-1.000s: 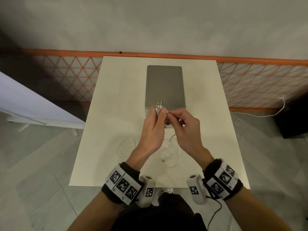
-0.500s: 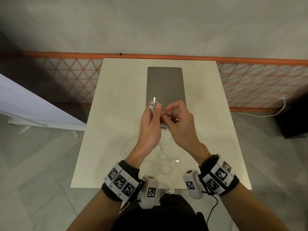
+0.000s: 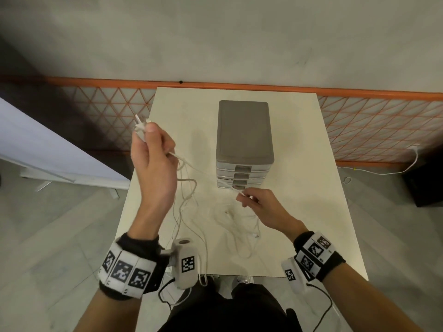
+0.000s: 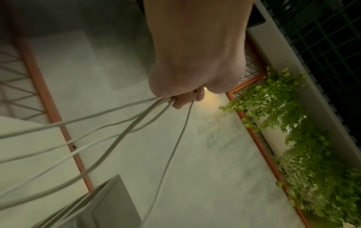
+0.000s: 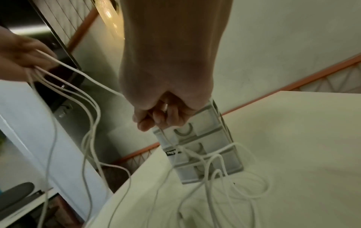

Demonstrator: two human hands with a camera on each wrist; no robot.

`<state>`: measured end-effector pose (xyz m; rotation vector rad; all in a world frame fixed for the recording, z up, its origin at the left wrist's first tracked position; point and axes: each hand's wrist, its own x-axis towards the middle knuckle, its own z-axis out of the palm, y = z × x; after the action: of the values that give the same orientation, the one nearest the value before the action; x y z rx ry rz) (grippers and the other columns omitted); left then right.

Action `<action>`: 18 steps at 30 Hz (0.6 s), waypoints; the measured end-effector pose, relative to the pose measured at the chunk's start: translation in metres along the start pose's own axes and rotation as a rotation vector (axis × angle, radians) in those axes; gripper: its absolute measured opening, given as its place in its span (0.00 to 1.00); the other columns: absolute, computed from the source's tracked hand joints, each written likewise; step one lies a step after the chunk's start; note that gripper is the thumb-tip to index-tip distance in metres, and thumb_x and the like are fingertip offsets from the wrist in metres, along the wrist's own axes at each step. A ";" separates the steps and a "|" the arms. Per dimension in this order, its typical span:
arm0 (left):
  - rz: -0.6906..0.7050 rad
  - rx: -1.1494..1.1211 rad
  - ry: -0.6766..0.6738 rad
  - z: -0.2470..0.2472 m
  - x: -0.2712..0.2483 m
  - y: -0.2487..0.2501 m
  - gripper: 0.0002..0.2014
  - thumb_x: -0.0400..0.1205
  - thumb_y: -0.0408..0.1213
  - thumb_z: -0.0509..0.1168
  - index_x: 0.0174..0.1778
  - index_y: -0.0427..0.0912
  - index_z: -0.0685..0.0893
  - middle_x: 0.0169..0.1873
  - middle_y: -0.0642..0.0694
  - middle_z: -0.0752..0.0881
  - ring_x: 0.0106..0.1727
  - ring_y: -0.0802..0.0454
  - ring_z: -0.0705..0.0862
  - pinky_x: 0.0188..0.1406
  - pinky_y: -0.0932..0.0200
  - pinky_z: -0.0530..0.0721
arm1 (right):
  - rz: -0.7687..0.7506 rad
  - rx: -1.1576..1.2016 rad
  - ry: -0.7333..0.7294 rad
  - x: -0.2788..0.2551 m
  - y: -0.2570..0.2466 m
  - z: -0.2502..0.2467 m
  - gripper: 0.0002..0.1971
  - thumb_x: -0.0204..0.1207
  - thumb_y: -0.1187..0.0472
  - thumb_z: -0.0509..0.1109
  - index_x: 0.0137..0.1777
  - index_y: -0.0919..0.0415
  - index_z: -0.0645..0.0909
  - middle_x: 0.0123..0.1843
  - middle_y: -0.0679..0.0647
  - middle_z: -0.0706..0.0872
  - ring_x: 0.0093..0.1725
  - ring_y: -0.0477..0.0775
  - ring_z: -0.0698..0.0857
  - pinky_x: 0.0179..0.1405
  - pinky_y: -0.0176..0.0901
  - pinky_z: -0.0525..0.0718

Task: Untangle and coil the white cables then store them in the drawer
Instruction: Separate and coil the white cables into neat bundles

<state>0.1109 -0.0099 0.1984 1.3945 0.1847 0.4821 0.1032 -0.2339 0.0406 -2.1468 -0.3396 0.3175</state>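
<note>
My left hand (image 3: 153, 149) is raised over the table's left edge and grips a bundle of white cable ends (image 3: 141, 127), their plugs sticking up above the thumb. Several strands (image 4: 109, 132) fan down out of that fist. One cable (image 3: 203, 172) runs taut from it across to my right hand (image 3: 249, 200), which pinches it low in front of the grey drawer unit (image 3: 244, 140). The other white cables (image 3: 230, 221) lie in loose tangled loops on the cream table (image 3: 311, 212), and one loop (image 3: 202, 271) hangs over the front edge. The drawers (image 5: 197, 146) are closed.
The drawer unit stands at the table's middle back. An orange lattice fence (image 3: 383, 128) runs behind the table and a white board (image 3: 48, 149) leans on the floor at left. Another white cord (image 3: 383, 172) lies on the floor at right.
My hands were close together in front of the drawer unit; the left has swung up and out to the left with the cable ends, the right has dropped lower, drawing one cable taut.
</note>
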 end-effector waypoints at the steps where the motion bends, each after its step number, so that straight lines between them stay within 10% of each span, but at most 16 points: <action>1: 0.023 0.039 -0.014 -0.003 0.000 0.001 0.18 0.92 0.40 0.51 0.34 0.49 0.69 0.23 0.58 0.70 0.24 0.61 0.63 0.21 0.67 0.62 | 0.033 -0.016 -0.018 0.001 0.005 -0.001 0.12 0.86 0.54 0.66 0.44 0.58 0.86 0.35 0.42 0.86 0.31 0.39 0.79 0.34 0.34 0.73; 6: 0.097 0.313 -0.252 -0.012 -0.014 -0.014 0.15 0.88 0.40 0.60 0.37 0.37 0.72 0.26 0.52 0.69 0.26 0.59 0.65 0.25 0.63 0.67 | -0.004 -0.207 0.030 0.007 -0.003 -0.013 0.18 0.86 0.49 0.62 0.38 0.57 0.80 0.30 0.43 0.79 0.31 0.44 0.76 0.33 0.47 0.76; 12: -0.050 0.653 -0.663 0.000 -0.032 -0.039 0.15 0.78 0.57 0.72 0.56 0.54 0.83 0.20 0.61 0.77 0.21 0.60 0.71 0.26 0.65 0.68 | -0.178 -0.335 0.110 0.008 -0.052 -0.030 0.16 0.86 0.49 0.60 0.59 0.52 0.87 0.50 0.43 0.88 0.45 0.51 0.85 0.39 0.50 0.83; 18: -0.087 0.667 -0.683 0.013 -0.034 -0.047 0.15 0.82 0.56 0.67 0.32 0.56 0.77 0.22 0.60 0.77 0.24 0.58 0.72 0.27 0.61 0.70 | -0.209 -0.373 0.195 0.005 -0.074 -0.041 0.10 0.85 0.59 0.65 0.59 0.57 0.87 0.43 0.43 0.74 0.37 0.51 0.78 0.35 0.52 0.81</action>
<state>0.0963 -0.0409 0.1497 2.1115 -0.1713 -0.1743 0.1127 -0.2231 0.1242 -2.4542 -0.5390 -0.0834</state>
